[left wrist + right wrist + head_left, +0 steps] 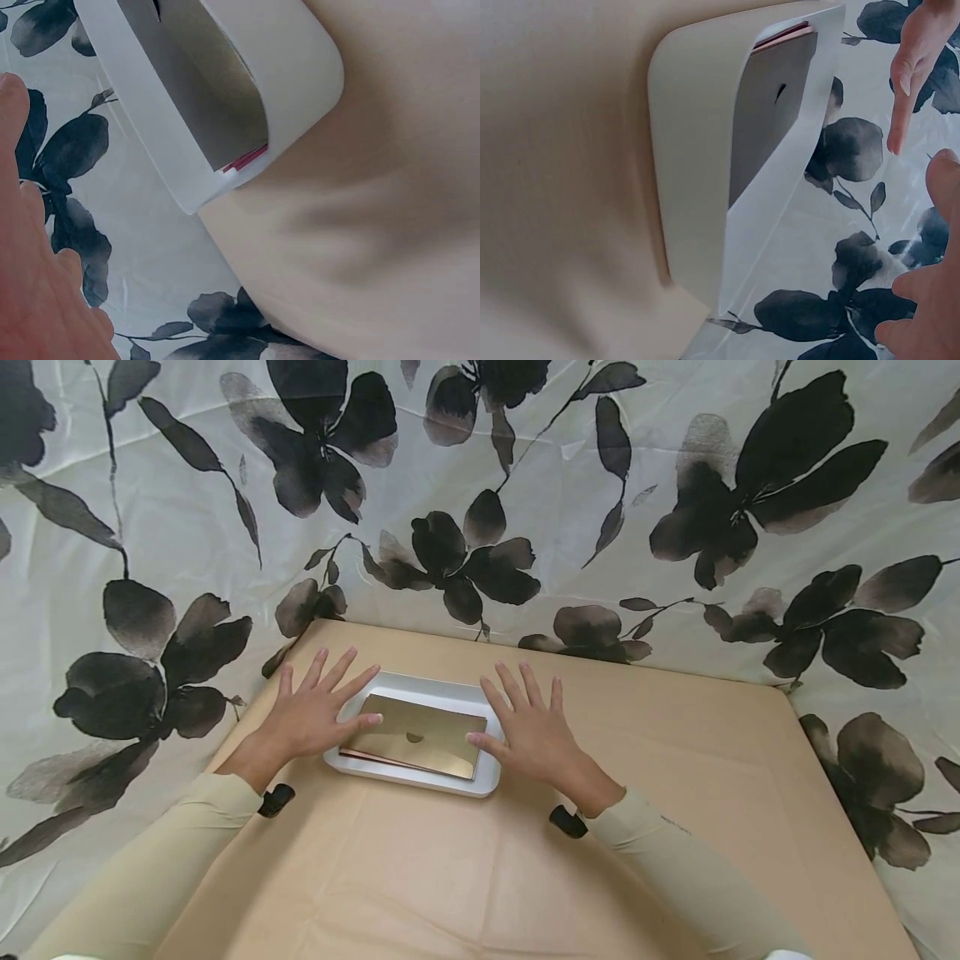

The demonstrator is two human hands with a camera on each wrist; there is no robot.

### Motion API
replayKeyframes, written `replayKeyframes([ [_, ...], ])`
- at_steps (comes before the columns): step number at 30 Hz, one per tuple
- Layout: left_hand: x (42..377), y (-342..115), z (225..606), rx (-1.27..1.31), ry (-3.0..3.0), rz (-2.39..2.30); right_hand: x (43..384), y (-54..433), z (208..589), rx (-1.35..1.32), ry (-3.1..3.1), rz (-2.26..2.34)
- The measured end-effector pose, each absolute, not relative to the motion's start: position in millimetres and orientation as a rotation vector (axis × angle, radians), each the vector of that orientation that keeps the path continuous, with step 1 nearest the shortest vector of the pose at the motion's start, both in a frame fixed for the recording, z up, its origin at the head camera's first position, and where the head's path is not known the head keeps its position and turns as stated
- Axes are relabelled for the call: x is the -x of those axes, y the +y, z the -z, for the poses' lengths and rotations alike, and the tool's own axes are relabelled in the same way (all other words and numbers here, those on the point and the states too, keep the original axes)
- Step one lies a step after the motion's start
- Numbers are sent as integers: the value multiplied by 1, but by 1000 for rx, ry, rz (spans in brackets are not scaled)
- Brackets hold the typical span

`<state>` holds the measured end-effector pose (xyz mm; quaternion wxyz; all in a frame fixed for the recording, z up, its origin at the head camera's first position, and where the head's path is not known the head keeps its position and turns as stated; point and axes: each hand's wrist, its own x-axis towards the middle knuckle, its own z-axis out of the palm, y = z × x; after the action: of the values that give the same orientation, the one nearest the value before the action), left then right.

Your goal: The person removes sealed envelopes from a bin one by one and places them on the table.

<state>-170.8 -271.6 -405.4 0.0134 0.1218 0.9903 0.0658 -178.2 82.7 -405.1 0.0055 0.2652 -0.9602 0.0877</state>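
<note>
At nine o'clock of a white tray (pixel 442 687), the left hand (pixel 306 718) spreads its fingers wide, gripping nothing. Inside the tray, toward ten o'clock on the tan tabletop (pixel 660 777), lies a flat gold card (pixel 431 743) with a half-moon mark. At three o'clock, the right hand (pixel 536 737) is likewise splayed.

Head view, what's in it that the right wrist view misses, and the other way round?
Only the head view shows the light sleeves, the black wrist devices and the far right corner of the tan tabletop.

Only the right wrist view gives a close side look at the outer wall of the white tray, which partly hides the gold-topped stack there. It adds no new object.

Both show the tray holding the stack, its red edge, the floral cloth, tabletop, left hand and right hand.
</note>
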Motion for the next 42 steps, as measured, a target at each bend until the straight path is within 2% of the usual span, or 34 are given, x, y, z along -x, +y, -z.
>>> replayKeyframes([
  [42,178,-293,447,-344,3057,-198,179,80,436,-818,-3049,-317],
])
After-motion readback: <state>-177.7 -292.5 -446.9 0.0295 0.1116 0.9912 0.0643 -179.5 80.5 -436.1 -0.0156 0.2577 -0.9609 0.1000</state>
